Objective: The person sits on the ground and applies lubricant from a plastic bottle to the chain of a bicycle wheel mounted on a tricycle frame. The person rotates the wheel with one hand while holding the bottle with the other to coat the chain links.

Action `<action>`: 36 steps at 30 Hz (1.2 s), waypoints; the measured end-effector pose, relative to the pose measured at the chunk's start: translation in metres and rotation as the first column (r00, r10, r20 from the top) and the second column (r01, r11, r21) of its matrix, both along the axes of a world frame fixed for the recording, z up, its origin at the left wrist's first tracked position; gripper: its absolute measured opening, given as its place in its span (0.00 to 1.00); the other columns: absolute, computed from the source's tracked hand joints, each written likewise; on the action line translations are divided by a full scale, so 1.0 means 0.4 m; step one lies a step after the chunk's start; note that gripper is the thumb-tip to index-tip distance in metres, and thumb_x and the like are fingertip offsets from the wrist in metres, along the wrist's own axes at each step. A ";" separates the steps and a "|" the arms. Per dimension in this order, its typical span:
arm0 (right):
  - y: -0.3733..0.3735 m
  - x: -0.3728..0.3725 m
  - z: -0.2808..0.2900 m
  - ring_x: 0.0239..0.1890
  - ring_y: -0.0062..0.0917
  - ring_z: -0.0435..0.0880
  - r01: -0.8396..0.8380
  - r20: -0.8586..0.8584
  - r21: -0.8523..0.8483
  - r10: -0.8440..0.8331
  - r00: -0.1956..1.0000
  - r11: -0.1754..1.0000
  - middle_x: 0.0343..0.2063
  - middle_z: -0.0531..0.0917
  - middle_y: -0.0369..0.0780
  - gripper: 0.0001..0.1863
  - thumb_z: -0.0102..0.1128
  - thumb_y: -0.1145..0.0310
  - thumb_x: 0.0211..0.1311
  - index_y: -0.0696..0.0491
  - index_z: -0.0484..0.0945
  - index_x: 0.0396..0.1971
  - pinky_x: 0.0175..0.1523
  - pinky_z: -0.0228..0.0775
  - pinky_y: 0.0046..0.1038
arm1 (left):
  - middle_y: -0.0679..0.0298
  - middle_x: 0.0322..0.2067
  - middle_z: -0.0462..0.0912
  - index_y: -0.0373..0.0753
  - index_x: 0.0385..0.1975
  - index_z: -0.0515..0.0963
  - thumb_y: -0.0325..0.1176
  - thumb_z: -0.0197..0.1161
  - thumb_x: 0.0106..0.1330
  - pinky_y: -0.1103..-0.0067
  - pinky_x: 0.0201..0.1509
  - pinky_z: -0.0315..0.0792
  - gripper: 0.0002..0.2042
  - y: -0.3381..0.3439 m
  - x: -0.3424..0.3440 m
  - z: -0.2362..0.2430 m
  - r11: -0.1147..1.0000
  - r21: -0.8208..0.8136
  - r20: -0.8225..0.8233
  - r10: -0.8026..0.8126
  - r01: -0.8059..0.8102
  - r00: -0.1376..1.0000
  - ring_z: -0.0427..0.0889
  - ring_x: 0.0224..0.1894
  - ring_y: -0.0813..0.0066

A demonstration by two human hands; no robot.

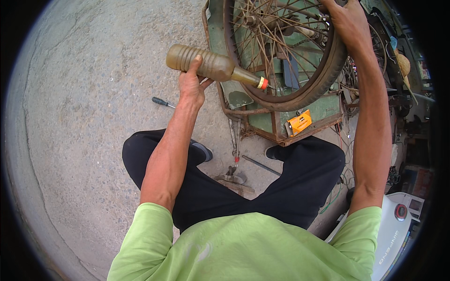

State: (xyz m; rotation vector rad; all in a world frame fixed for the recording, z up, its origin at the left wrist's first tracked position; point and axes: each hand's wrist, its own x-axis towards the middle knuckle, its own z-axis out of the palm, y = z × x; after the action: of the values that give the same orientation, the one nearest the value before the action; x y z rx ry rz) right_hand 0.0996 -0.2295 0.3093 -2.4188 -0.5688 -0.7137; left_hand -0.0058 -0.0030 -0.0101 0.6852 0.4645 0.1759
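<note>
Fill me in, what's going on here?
A person's left hand holds a cloudy brownish bottle on its side, its red tip pointing at a spoked wheel. Whether the tip touches it isn't clear. The right hand is at the tyre's upper right, its fingertips not clearly visible. An orange packet sits below the wheel; a screwdriver lies on the ground at left.

Bright, even daylight falls on the rough grey concrete ground [93, 136], making soft shadows. The black fabric trousers [307, 171] show little detail. Near the dark round border, lines are bending.
</note>
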 end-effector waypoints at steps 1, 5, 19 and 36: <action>0.013 -0.020 0.006 0.44 0.29 0.85 0.000 -0.029 0.022 0.000 1.000 1.000 0.49 0.85 0.49 0.37 0.68 0.62 0.63 0.65 0.69 0.68 0.54 0.78 0.31 | 0.53 0.58 0.76 0.38 0.66 0.68 0.49 0.73 0.67 0.47 0.69 0.72 0.34 -0.001 0.000 0.000 1.000 0.002 0.002 0.001 -0.001 1.000 0.78 0.62 0.54; 0.034 -0.061 0.011 0.45 0.30 0.86 0.023 -0.077 0.071 -0.018 0.997 0.997 0.50 0.84 0.49 0.38 0.68 0.62 0.63 0.65 0.68 0.69 0.55 0.77 0.31 | 0.54 0.59 0.76 0.40 0.67 0.68 0.49 0.74 0.67 0.47 0.69 0.73 0.34 -0.014 0.002 -0.001 0.999 0.042 -0.001 0.000 0.000 1.000 0.78 0.62 0.54; 0.012 -0.091 -0.027 0.66 0.41 0.78 0.065 0.040 0.028 -0.066 0.997 0.998 0.62 0.78 0.55 0.39 0.68 0.63 0.63 0.63 0.66 0.70 0.73 0.65 0.35 | 0.54 0.58 0.76 0.39 0.66 0.67 0.50 0.77 0.63 0.45 0.65 0.75 0.37 -0.022 0.011 -0.006 0.980 0.194 0.030 0.033 -0.038 0.999 0.78 0.61 0.54; -0.013 -0.098 -0.072 0.62 0.38 0.80 0.071 0.033 0.091 -0.075 0.997 0.993 0.60 0.79 0.53 0.37 0.68 0.65 0.63 0.60 0.66 0.70 0.69 0.70 0.36 | 0.55 0.57 0.78 0.40 0.65 0.69 0.48 0.75 0.65 0.48 0.65 0.75 0.33 0.000 0.009 -0.043 0.988 0.145 -0.067 0.054 -0.043 0.996 0.80 0.58 0.54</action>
State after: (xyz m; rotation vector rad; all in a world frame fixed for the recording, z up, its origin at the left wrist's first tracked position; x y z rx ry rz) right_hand 0.0602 -0.2346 0.2803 -2.3581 -0.4546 -0.7976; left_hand -0.0024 -0.0031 -0.0273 0.8234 0.5404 0.2331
